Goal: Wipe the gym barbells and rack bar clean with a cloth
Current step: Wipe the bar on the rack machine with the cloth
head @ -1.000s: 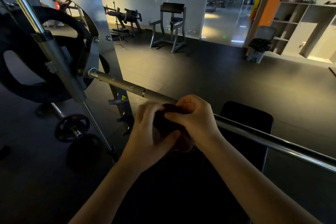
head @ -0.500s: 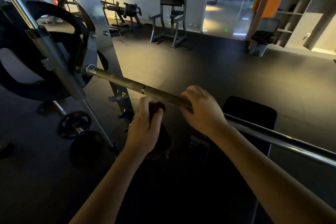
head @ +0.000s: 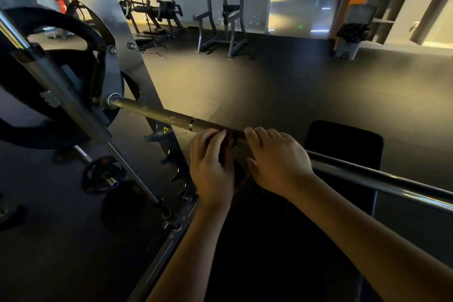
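Steel bar (head: 157, 114) runs from centre left to lower right of the frame, dull and scuffed near the weight plate (head: 36, 138), shinier toward the right. Left hand (head: 212, 167) grips a dark reddish cloth (head: 229, 148) against the bar at frame centre. Right hand (head: 278, 162) sits just beside it, fingers curled over the bar.

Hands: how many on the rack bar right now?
2. Left hand grips the cloth against the rack bar; right hand holds the bar just right of it.
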